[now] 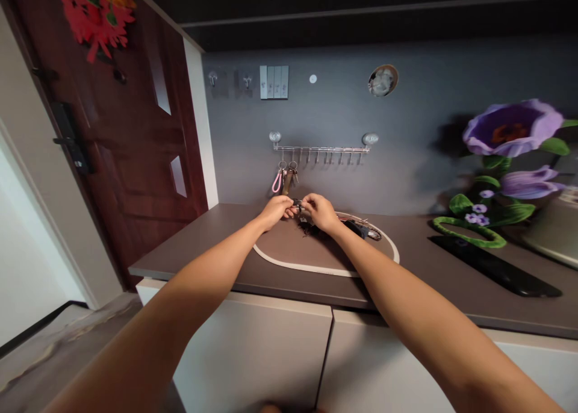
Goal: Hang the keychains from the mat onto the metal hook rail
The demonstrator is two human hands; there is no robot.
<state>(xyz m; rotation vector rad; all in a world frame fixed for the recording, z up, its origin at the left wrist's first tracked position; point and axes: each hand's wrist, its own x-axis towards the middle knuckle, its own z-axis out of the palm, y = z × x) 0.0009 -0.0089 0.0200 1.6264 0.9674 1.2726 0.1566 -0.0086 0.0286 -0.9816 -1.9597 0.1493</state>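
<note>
Both my arms reach forward over a brown countertop (189, 247). My left hand (276, 210) and my right hand (320, 211) meet above an oval brown tray with a white rim (316, 270). Their fingers are pinched together on a small dark set of keys (298, 204) held between them. More dark keys and a key fob (361, 228) lie in the tray just right of my right hand. On the wall behind hangs a metal hook rail (321, 150), with a pink strap and keys (283, 180) on its left hooks.
A dark red door (135, 130) with a black handle stands at the left. A purple artificial flower (510, 130) and a black flat tray (497, 268) sit on the counter at right. Light switches (274, 82) are on the grey wall. White cabinet doors (271, 353) lie below.
</note>
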